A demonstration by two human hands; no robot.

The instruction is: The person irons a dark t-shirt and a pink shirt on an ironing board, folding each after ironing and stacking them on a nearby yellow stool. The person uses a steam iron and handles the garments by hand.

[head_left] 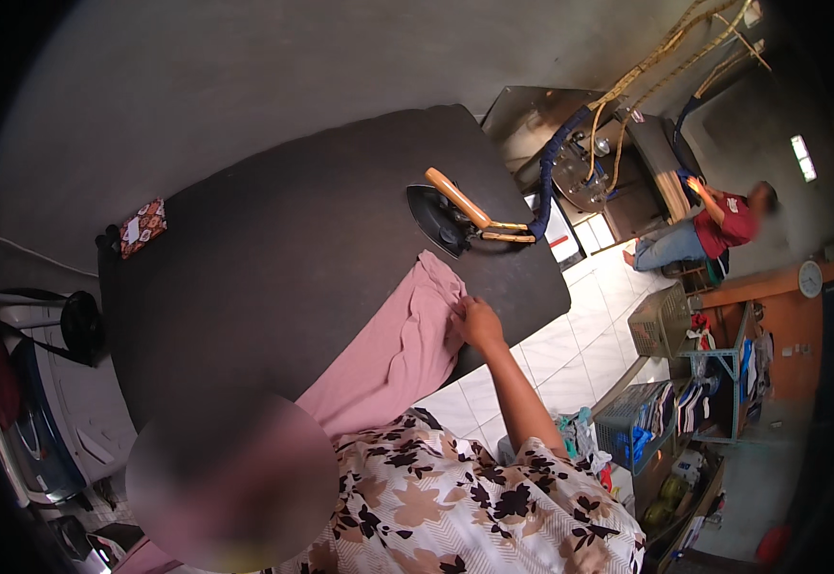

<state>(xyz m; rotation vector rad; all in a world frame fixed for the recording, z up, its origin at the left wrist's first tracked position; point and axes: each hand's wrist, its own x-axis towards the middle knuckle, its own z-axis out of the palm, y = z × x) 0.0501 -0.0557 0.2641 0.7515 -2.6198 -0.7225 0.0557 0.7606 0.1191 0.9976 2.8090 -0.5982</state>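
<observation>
A long piece of pink cloth (379,349) lies creased across the dark padded ironing table (245,277), running down toward my body. My right hand (471,318) grips its right edge near the far end, fingers closed on the fabric. Just beyond the cloth rests a black iron (431,218) with a wooden handle, joined to a hose wrapped in dark blue. I cannot see my left hand; a large blurred patch covers the lower left of the view.
A patterned pouch (143,228) lies at the table's left end. Appliances (63,411) stand at left. At right, a co-worker in red (728,215) is beside hanging hoses, above baskets (632,426) and racks of folded clothes on the tiled floor (584,325).
</observation>
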